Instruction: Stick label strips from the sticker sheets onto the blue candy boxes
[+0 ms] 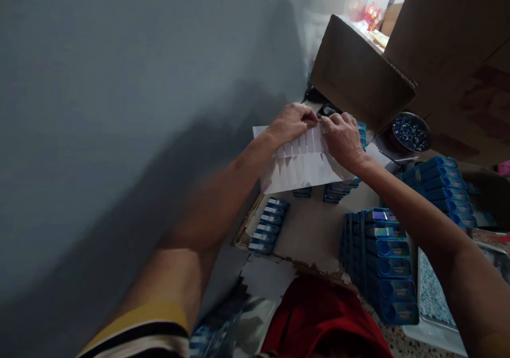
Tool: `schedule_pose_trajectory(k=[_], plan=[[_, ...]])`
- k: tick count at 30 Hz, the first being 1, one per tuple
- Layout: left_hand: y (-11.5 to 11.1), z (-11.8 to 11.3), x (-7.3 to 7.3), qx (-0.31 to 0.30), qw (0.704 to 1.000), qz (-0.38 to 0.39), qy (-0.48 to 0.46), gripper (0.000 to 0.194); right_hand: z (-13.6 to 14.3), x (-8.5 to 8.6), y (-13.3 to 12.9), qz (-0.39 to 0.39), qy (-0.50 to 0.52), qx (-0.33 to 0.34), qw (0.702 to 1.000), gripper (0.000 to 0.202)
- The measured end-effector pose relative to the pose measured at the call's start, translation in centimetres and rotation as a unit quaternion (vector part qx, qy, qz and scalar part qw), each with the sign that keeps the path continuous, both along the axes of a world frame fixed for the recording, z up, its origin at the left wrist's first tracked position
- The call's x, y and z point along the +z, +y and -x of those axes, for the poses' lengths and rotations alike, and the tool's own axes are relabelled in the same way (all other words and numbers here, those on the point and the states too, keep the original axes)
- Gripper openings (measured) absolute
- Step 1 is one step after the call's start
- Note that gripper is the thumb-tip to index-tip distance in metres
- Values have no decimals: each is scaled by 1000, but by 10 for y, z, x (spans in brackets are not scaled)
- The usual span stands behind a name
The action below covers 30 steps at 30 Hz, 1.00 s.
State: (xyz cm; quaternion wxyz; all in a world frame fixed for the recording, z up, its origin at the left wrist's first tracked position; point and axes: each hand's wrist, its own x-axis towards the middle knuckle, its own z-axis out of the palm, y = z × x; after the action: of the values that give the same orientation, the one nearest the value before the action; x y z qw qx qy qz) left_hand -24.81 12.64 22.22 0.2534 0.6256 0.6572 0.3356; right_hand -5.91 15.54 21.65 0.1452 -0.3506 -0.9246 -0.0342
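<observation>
A white sheet of stickers (303, 169) hangs tilted over the table, with rows of pale rectangular labels on it. At its upper edge, my left hand (292, 123) is closed in a pinch, the wrist crossing the sheet's left part. My right hand (343, 139) grips the upper right part, thumb and fingertips close to those of my left hand. Whether a single label is between the fingertips is too small to tell. Below the sheet, a row of small blue boxes (269, 226) with white labels lies on the cardboard-topped table (311, 230).
Stacked blue boxes (392, 267) stand at the right, with another stack (446, 190) behind. A metal bowl (411, 132) holds small shiny pieces. A tray (434, 294) of pale blue bits lies lower right. An open cardboard box (358, 71) leans behind; a grey wall (119, 82) borders the left.
</observation>
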Motion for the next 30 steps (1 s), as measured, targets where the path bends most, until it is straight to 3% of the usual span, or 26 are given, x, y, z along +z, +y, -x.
schedule_pose_trajectory(k=[7,11,21,26,28,30], plan=[[6,7,-10,25,998,42,-35,17,-3,-13,-16,-25,-56,12,998,52],[7,10,-15,32,997,62,-20,15,-17,-10,-27,-38,-54,43,997,45],[1,1,4,47,994,50,84,20,-32,5,-30,6,35,24,999,19],[15,4,-3,45,993,41,104,22,-38,19,-45,105,135,-53,984,12],[14,1,-1,57,990,18,125,26,-48,28,-49,187,191,-76,961,19],[-2,-8,4,78,986,-53,140,30,-63,37,-50,303,246,-85,917,31]])
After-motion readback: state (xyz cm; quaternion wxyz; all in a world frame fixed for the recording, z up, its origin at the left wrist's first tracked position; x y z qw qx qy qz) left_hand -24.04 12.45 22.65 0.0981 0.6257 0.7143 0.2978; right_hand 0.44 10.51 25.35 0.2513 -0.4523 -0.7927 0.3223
